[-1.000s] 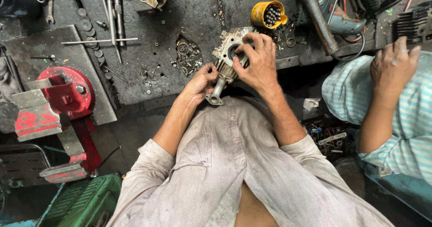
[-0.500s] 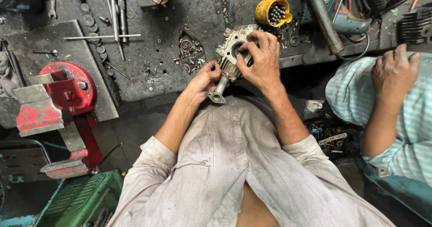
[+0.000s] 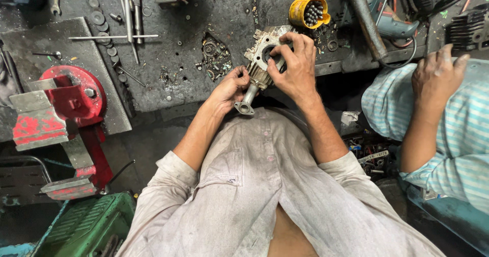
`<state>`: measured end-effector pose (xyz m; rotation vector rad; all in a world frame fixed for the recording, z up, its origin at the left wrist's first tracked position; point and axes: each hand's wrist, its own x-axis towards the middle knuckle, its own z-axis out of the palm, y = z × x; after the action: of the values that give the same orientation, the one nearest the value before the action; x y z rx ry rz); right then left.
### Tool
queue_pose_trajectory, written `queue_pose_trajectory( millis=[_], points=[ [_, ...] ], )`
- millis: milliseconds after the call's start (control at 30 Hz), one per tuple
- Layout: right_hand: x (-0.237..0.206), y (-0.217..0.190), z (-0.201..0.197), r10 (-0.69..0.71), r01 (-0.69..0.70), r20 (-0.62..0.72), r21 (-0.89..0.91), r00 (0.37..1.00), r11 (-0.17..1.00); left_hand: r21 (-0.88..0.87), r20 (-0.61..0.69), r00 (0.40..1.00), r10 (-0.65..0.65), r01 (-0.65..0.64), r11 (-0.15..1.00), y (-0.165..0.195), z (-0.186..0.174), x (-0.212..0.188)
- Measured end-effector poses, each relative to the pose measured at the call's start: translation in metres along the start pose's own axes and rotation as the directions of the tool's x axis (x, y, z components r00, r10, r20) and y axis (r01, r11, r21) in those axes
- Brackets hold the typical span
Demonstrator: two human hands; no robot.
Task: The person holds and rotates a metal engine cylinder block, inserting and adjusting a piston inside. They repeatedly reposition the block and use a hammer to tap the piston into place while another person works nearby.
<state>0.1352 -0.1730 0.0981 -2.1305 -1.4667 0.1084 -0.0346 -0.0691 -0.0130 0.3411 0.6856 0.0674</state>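
Both hands grip a finned metal engine casting (image 3: pixel 262 63) at the workbench edge (image 3: pixel 168 96), left hand (image 3: pixel 229 89) by its pipe stub, right hand (image 3: pixel 295 66) on top; looks heavy, rigid, greasy.

I count one metal casting (image 3: pixel 259 66), gripped by my two hands: left hand (image 3: pixel 230 89) and right hand (image 3: pixel 295 66). One yellow cup (image 3: pixel 305 13) of steel balls sits at one o'clock. One red vise (image 3: pixel 61 109) stands at nine o'clock. One co-worker's hand (image 3: pixel 435 78) shows at three o'clock. One green crate (image 3: pixel 86 226) lies at seven o'clock.
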Motion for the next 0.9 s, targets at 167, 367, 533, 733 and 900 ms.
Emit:
queue_pose_trajectory(
  millis=[167, 367, 533, 733, 900],
  points=[
    [0.0, 0.0, 0.001, -0.009, 0.01, 0.005, -0.008, 1.0, 1.0, 0.036, 0.026, 1.0, 0.017, -0.018, 0.999, -0.002, -0.007, 0.001],
    [-0.001, -0.005, -0.001, 0.003, -0.003, -0.001, -0.017, 1.0, 1.0, -0.033, 0.035, 0.999, 0.015, -0.013, 0.999, -0.005, -0.012, 0.005],
    [-0.003, -0.009, -0.001, 0.019, -0.019, -0.003, -0.024, 1.0, 1.0, -0.052, 0.025, 1.0, 0.012, -0.01, 0.999, -0.008, -0.011, 0.001],
    [-0.001, -0.012, -0.002, 0.021, -0.021, -0.006, -0.026, 1.0, 0.999, -0.145, 0.015, 1.0, -0.002, 0.004, 0.989, -0.009, -0.007, -0.002],
    [-0.001, -0.013, -0.002, 0.01, -0.01, 0.001, -0.037, 1.0, 0.999, -0.14, 0.035, 0.999, 0.024, -0.019, 0.99, -0.012, -0.009, -0.001]
  ],
)
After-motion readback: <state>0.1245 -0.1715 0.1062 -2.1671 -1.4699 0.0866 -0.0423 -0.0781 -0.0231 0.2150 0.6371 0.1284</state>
